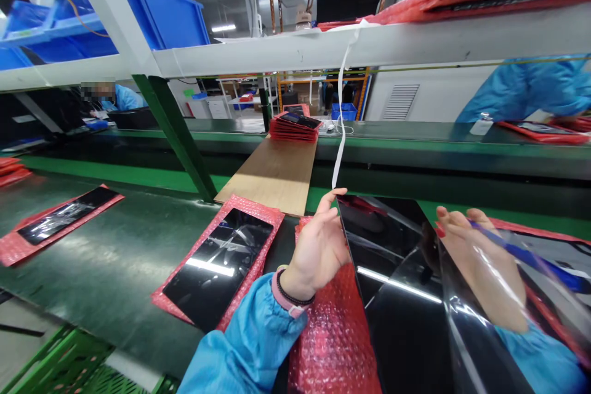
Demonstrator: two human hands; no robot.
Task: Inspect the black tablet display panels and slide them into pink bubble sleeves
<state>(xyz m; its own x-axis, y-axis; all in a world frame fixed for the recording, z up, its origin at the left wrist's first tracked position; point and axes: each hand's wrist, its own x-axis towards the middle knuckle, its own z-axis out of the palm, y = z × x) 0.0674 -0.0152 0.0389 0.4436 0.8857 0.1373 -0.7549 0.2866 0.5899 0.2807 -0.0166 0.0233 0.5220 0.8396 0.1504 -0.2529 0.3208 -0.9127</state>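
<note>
My left hand (321,252), with a wristband and a dark beaded bracelet, grips the left edge of a tilted, glossy black screen panel (401,320). A clear film (471,320) stands out from the panel's right side. Seen through it is my right hand (484,258), its fingers curled at the film beside the panel edge. A blue strip (521,249) runs rightward from these fingers; its kind is unclear. Below my left hand lies red bubble wrap (332,338). Another black panel (219,265) rests on red bubble wrap to the left.
Farther left, a panel (69,215) lies on red wrap. A wooden board (272,169) leads to stacked red-wrapped panels (295,129). A green post (175,135) and white shelf beam (300,46) stand ahead. A green crate (78,363) is below. Co-workers in blue sleeves (521,89) sit across.
</note>
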